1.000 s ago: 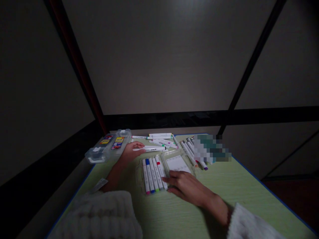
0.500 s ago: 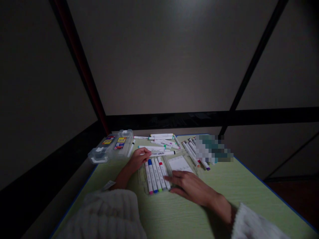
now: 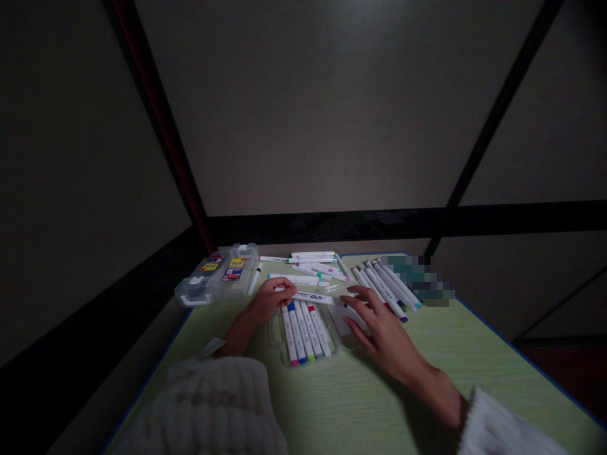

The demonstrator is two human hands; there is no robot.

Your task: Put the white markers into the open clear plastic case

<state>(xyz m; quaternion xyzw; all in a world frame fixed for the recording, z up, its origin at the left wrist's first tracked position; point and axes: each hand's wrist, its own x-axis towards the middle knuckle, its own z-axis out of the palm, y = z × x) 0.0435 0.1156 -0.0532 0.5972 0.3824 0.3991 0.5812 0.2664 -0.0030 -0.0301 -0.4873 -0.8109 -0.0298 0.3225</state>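
My left hand [image 3: 274, 299] is closed on one end of a white marker [image 3: 315, 297], held level above the opened clear case. Around the marker's other end, my right hand [image 3: 379, 328] reaches with thumb and fingers apart; whether a fingertip touches it I cannot tell. Below the held marker, the clear case [image 3: 285, 361] contains a row of white markers [image 3: 306, 338] with pink, blue, green and red ends. The case's other half [image 3: 339, 322], with a white sheet in it, is partly covered by my right fingers.
Two clear latched cases [image 3: 213, 281] with colourful labels stand at the table's back left. Loose markers [image 3: 313, 258] lie at the back. More markers [image 3: 386, 284] form a slanted bunch at right, beside a blurred patch. A wall rises behind the light green table [image 3: 427, 366].
My right hand has lifted from the row of markers and moved up and right to the held marker's far end. The marker has tilted, its right end lower.
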